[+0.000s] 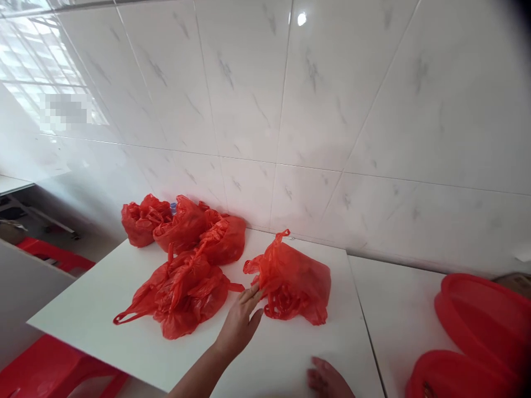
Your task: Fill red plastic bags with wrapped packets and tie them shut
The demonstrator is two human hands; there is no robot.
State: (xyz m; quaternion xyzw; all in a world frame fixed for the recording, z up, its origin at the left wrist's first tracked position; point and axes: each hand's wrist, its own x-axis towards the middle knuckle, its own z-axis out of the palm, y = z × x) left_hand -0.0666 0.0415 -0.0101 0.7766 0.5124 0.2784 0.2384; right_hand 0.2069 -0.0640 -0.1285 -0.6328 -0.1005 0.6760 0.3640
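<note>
My left hand (240, 323) reaches over the white table with its fingers stretched out and its thumb apart. Its fingertips meet the near left edge of a red plastic bag (301, 276), which lies on its side with crumpled handles; I cannot tell whether they press on it. At the bottom edge, my right hand (329, 380) is partly cut off and smeared by motion, above the table and apart from the bag. Left of my left hand lies a full, crumpled red plastic bag (186, 298) with one handle loop spread toward the left.
More filled red plastic bags (226, 237) stand against the tiled wall (249, 110), with a blue bottle cap (173, 208) showing among them. Red plastic basins (477, 315) occupy the right side. A red stool (50, 370) stands below the left edge of the white table (99, 293).
</note>
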